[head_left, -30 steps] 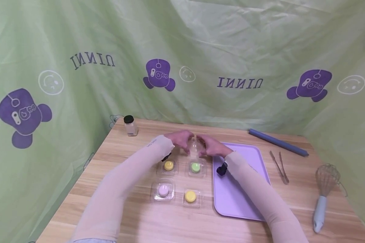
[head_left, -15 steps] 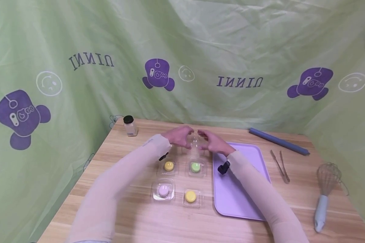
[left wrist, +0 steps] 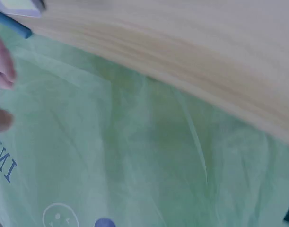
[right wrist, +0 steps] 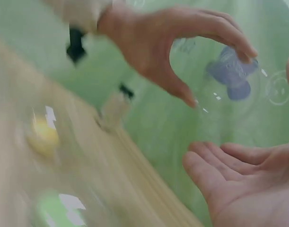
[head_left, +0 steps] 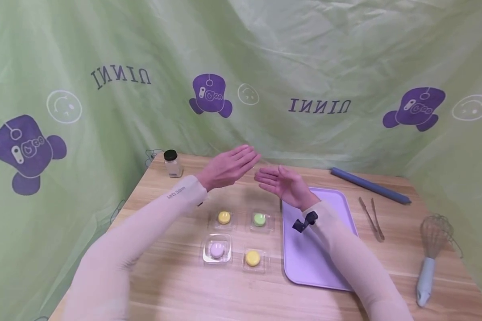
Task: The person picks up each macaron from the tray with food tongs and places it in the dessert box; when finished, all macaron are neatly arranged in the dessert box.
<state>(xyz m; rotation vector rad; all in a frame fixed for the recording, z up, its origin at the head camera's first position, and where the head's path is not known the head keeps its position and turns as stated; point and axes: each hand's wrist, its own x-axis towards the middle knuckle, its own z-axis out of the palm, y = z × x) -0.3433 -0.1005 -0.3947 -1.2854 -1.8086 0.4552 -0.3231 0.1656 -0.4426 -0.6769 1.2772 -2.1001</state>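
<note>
A clear plastic dome (right wrist: 215, 99), see-through with a few glints, is between the thumb and fingers of my left hand (head_left: 229, 167), raised above the back of the table. My right hand (head_left: 283, 185) is just to its right, palm turned up and fingers straight, as the right wrist view shows its palm (right wrist: 248, 179) below the dome. In front of the hands, a yellow macaron (head_left: 224, 217), a green macaron (head_left: 259, 220), a lilac macaron (head_left: 217, 250) and another yellow macaron (head_left: 252, 258) sit in clear plastic trays. The dome barely shows in the head view.
A lilac tray (head_left: 317, 263) lies under my right forearm. Right of it are metal tongs (head_left: 372, 220), a whisk (head_left: 427, 272) and a blue rolling pin (head_left: 369, 186). A black-lidded jar (head_left: 172, 165) stands back left, before the green curtain (head_left: 297, 58).
Both hands have risen from behind the green macaron, the left one higher with the clear dome. My right hand has turned its palm up. Macarons and tray have stayed in place.
</note>
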